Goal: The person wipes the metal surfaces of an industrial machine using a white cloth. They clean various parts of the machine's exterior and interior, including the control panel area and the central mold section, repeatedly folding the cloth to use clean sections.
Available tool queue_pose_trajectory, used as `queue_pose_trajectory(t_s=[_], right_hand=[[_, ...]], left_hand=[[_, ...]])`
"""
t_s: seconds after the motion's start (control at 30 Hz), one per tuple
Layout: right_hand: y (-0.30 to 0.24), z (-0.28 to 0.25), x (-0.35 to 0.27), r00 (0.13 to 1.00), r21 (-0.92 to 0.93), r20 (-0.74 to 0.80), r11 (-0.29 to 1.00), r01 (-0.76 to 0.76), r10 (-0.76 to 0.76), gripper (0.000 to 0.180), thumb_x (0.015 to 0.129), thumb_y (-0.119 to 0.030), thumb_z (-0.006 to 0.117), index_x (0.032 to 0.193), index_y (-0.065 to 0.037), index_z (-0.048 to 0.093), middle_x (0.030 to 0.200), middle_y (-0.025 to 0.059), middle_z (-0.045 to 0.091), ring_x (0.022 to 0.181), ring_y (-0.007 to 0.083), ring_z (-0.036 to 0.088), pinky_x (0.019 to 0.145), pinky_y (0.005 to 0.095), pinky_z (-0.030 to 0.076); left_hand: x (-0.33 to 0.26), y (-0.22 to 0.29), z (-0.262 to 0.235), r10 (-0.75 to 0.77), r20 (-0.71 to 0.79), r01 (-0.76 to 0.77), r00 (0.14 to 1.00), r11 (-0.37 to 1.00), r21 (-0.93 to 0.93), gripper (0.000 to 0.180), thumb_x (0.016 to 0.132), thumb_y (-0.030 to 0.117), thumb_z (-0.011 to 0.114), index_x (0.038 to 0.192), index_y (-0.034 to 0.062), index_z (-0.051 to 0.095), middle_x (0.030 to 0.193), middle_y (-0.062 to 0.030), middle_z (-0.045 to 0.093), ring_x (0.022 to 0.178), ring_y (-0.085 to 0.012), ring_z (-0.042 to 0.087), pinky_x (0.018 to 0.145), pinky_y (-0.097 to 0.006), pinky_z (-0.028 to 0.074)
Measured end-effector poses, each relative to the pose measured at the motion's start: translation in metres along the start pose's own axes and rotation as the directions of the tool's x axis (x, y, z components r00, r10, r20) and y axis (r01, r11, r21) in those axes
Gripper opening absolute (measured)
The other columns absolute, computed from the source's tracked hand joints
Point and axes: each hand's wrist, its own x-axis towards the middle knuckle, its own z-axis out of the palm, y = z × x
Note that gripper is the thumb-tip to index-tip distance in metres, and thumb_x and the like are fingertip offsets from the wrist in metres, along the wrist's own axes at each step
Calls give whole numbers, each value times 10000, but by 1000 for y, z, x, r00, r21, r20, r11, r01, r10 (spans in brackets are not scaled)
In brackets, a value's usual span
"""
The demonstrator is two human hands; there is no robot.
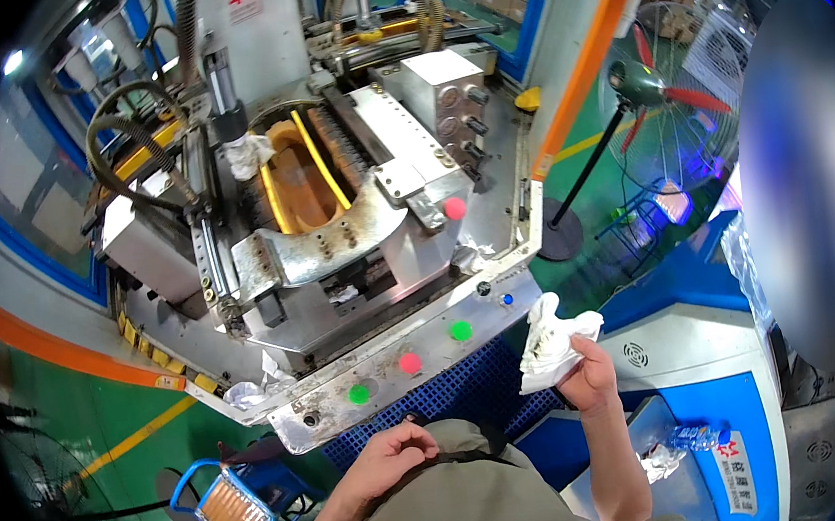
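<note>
My right hand (591, 376) is closed on a crumpled white cloth (550, 344) with dark smudges, held up just past the right end of the machine's front panel (427, 362). My left hand (393, 456) rests close against my waist, its fingers curled in; whatever they may hold is hidden. Green and red round buttons sit along the panel, among them a red one (409, 363) and a green one (358, 395). Beyond the panel stands the machine, with a metal clamp plate (335, 236) and a brown, trough-like mould cavity (301, 176) edged by yellow strips.
A pedestal fan (644, 88) with red blades stands at the right. A blue-and-white cabinet (691, 335) is at my right, with a plastic bottle (698, 436) on a lower surface. Orange-edged frames flank the machine. A blue-framed stool (234, 511) stands at lower left.
</note>
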Motion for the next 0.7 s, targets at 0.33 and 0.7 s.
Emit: queue_pose_trajectory(t_s=[0.33,0.7], right_hand=[[31,91,101,967,-75,186,984,-163,174,489,931,-61,506,1408,33,449,1388,185,569,1282,341,554,1130,503,391],[-10,104,228,920,-212,215,935,-283,327,454,916,-73,559,1358,11,502,1338,164,607,1232,338,589,1088,515,427]], left_hand=[[-19,2,-48,69,-216,-80,974,996,-40,186,864,-30,567,1026,6,652,974,-23,661,929,-98,604,838,-246,494],[20,24,-6,-49,-522,-73,851,975,-210,242,819,-75,517,1006,-11,656,955,-65,695,884,-123,622,826,-263,499]])
